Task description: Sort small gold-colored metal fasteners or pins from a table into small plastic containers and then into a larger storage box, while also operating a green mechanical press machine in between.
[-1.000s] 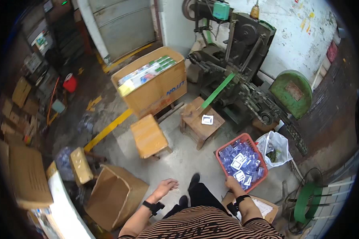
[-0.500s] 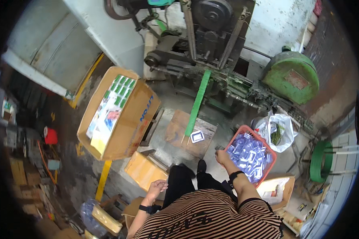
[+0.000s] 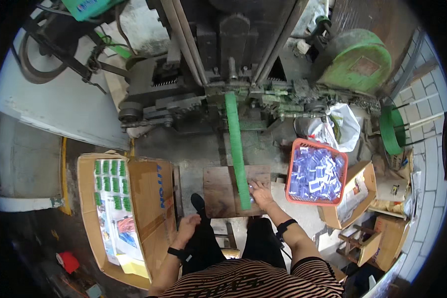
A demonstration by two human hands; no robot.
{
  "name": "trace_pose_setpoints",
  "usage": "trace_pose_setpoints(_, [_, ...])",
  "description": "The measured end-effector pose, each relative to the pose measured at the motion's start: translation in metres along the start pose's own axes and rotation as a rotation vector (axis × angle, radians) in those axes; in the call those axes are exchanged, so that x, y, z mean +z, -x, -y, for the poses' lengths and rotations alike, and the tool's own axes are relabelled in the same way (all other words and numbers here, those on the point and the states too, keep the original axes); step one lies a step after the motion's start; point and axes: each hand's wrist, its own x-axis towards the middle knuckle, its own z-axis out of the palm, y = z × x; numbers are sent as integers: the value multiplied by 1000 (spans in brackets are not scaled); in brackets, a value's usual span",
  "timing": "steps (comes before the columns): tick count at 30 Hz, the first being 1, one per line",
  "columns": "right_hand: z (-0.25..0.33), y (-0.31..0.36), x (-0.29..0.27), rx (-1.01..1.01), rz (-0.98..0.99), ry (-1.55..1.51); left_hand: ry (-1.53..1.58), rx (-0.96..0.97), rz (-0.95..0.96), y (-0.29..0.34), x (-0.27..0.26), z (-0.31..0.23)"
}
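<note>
A long green strip (image 3: 237,149) of many thin pieces packed in a row runs from the machine (image 3: 233,54) down over a wooden board (image 3: 218,191). My right hand (image 3: 261,193) is at the board, right beside the strip's near end. Its fingers are bent around a small clear plastic case, of which only a pale bit shows. My left hand (image 3: 187,227) hangs above my left leg, loosely curled, with nothing visible in it.
To the right stands a red basket (image 3: 289,191) of clear plastic cases, a white bag (image 3: 350,130) behind it. A large cardboard box (image 3: 156,208) with green-filled packs is on the left. An open carton (image 3: 355,198) stands beyond the basket.
My view has swung and moved closer to the machine. My right hand has gone from beside the basket to the case on the board. My left hand stays near my leg.
</note>
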Motion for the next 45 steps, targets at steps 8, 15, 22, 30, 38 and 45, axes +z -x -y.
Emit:
trace_pose_setpoints(8, [-21, 15, 69, 53, -280, 112, 73, 135, 75, -67, 0, 4])
trace_pose_setpoints(15, [4, 23, 71, 106, -396, 371, 169, 121, 438, -47, 42, 11])
trace_pose_setpoints(22, [14, 19, 55, 293, -76, 203, 410, 113, 506, -4, 43, 59])
trace_pose_setpoints(30, [90, 89, 38, 544, -125, -1276, 514, 153, 450, -10, 97, 47])
trace_pose_setpoints(38, [78, 110, 2, 489, -268, -831, 808, 160, 473, -44, 158, 28])
trace_pose_setpoints(45, [72, 39, -78, 97, -348, -480, 822, 68, 554, -31, 165, -12])
